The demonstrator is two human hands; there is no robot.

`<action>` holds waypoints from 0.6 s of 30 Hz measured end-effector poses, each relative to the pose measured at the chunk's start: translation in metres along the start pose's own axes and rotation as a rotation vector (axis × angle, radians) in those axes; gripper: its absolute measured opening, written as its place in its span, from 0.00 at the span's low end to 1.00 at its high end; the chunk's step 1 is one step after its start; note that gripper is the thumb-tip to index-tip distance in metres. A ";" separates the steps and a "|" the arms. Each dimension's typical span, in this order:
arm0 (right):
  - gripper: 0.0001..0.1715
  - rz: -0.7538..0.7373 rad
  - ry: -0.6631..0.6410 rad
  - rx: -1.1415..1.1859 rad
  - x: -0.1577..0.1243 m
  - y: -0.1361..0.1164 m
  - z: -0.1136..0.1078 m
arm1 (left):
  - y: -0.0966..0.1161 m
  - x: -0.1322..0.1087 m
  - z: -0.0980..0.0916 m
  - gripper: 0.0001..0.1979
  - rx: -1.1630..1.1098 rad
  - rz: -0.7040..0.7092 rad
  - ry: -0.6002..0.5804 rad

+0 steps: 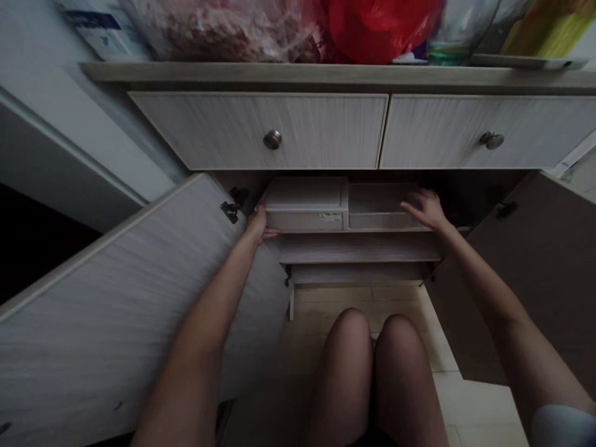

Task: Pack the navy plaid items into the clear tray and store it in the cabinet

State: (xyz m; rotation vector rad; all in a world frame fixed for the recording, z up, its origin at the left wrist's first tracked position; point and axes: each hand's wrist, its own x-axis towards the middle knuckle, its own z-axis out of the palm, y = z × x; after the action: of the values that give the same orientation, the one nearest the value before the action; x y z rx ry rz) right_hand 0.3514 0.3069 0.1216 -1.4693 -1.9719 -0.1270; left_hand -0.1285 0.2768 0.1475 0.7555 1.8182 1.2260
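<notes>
White box (305, 202) between both hands' fingers (270, 233)

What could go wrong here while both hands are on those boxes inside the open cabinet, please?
The left hand grips only the end of the white box, so it could tip off the shelf. The right hand rests on the second box without gripping. The open left door crowds that arm.

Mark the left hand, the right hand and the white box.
left hand (257, 223), head view, back of the hand
right hand (426, 210), head view, knuckles
white box (305, 198), head view, lid top
</notes>
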 end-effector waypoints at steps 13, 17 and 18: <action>0.29 -0.027 0.042 -0.054 -0.022 -0.034 0.010 | 0.003 -0.005 0.005 0.38 -0.084 0.007 -0.011; 0.25 -0.058 0.267 0.203 -0.072 -0.061 -0.035 | -0.011 -0.023 -0.001 0.33 -0.121 0.189 0.053; 0.22 -0.061 0.320 0.244 -0.092 -0.067 -0.050 | -0.021 -0.034 -0.006 0.30 -0.131 0.270 0.079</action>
State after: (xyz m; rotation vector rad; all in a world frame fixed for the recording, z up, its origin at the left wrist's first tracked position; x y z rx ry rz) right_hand 0.3285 0.1848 0.1294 -1.1546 -1.7064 -0.1338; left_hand -0.1175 0.2385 0.1391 0.9102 1.7185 1.5529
